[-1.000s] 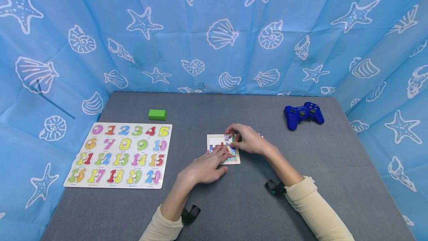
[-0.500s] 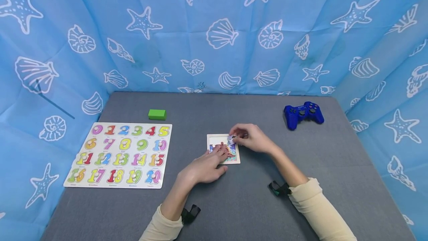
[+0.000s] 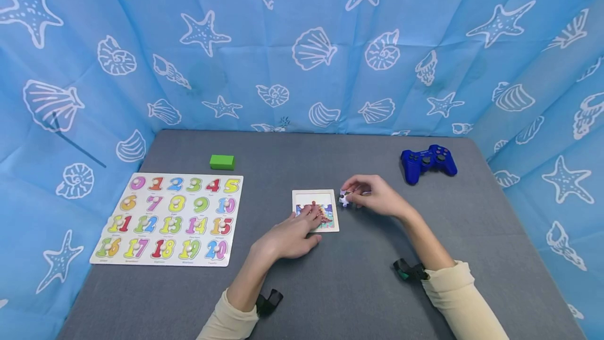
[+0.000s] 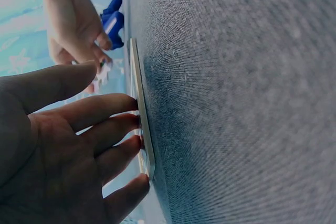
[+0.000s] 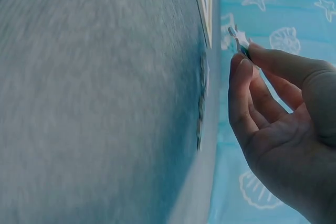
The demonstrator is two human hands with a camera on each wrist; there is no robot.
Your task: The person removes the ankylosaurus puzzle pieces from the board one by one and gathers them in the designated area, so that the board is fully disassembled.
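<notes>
A small square jigsaw puzzle in a pale wooden frame (image 3: 336, 224) lies mid-table, its upper strip bare and its lower part filled with colourful pieces. Across it rests my left hand (image 3: 290, 235), fingertips touching the puzzle; in the left wrist view these fingers (image 4: 113, 156) are spread and only slightly bent. My right hand (image 3: 375, 197), just right of the frame, pinches a whitish-purple jigsaw piece (image 3: 344, 199) between thumb and fingertips. The right wrist view has this piece (image 5: 240, 39) raised above the table. Loose pieces (image 5: 202, 103) lie flat beneath the right hand, largely hidden from the head view.
To the left lies a white number puzzle board (image 3: 165, 219) with knobbed numerals. Behind it stands a green block (image 3: 222, 161). A blue game controller (image 3: 428, 162) sits at the back right. A blue shell-print curtain (image 3: 292, 46) hangs behind the grey table (image 3: 330, 298).
My right hand has lifted the jigsaw piece from the puzzle's upper right and carried it rightward, off the frame. My left hand stays where it was.
</notes>
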